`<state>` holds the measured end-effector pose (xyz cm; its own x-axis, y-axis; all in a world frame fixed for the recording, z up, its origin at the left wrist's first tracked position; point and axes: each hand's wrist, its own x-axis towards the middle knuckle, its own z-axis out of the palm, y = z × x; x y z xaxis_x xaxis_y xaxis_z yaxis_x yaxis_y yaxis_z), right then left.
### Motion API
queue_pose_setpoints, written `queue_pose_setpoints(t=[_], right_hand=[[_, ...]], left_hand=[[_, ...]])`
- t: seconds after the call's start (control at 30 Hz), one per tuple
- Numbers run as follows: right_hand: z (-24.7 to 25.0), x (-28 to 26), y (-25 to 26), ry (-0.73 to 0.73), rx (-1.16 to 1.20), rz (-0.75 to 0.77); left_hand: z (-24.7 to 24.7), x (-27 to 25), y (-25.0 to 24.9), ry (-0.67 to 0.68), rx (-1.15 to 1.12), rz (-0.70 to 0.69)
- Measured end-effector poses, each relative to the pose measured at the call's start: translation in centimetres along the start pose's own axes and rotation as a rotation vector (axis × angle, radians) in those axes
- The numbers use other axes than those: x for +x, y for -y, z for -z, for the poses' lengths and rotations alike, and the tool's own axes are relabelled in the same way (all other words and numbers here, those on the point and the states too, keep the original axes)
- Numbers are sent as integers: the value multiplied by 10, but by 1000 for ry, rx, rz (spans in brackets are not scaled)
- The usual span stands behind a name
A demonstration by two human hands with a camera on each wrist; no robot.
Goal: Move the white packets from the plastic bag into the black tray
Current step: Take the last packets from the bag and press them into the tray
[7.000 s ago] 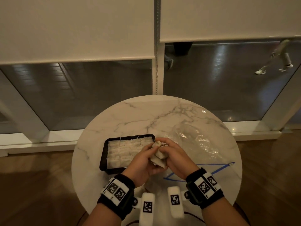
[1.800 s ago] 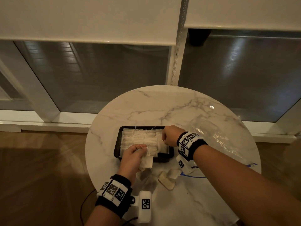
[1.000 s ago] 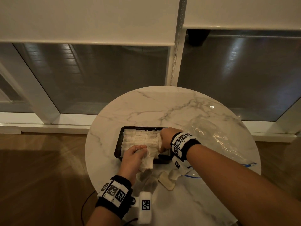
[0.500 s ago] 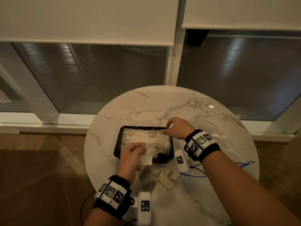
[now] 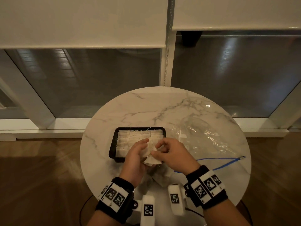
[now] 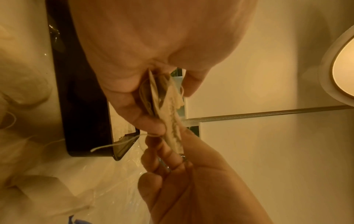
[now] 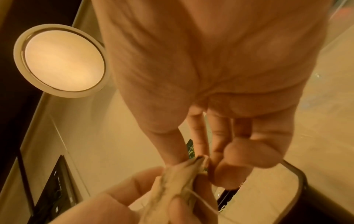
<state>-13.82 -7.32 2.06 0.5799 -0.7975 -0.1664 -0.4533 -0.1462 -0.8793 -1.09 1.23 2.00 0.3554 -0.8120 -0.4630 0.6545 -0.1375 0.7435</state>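
The black tray [image 5: 112, 145] sits left of centre on the round table, packed with rows of white packets [image 5: 135, 137]. Over the tray's front right corner my left hand [image 5: 143, 150] grips a small stack of white packets [image 5: 152, 159]. My right hand [image 5: 157, 151] pinches the stack's edge between thumb and forefinger. The left wrist view shows the stack [image 6: 170, 112] edge-on between my left thumb and fingers, with a thread hanging down. In the right wrist view the pinch falls on a packet's tip [image 7: 191, 165]. The clear plastic bag [image 5: 203, 139] lies flat to the right.
Several loose packets [image 5: 160, 178] lie on the marble table [image 5: 162, 108] under my hands, near its front edge. The bag's blue zip strip [image 5: 218, 160] runs along the right front. A window and wall stand close behind the table, and wooden floor surrounds it.
My right hand has come back from the tray's far right corner to the stack in my left hand and now pinches it. The left hand has stayed by the tray's front edge.
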Motion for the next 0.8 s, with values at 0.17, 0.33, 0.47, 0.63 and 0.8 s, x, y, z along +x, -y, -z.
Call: queue_pose_setpoints(t=[0.17,0.33,0.47,0.63,0.8], right_hand=[[8,1,-2,-52,111,-27],[14,-3,-2,-7,219,-45],[18,-3,-8,-4,247,-70],[19,-2,-21,64,245,-155],[11,-4,-30,87,277,-218]], left_hand=[[1,-2,1,0,66,-37],[11,3,-1,-20,63,-46],[19,7,-1,-27,45,-29],[30,14,6,-98,109,-63],[42,19,9,-139,168,-78]])
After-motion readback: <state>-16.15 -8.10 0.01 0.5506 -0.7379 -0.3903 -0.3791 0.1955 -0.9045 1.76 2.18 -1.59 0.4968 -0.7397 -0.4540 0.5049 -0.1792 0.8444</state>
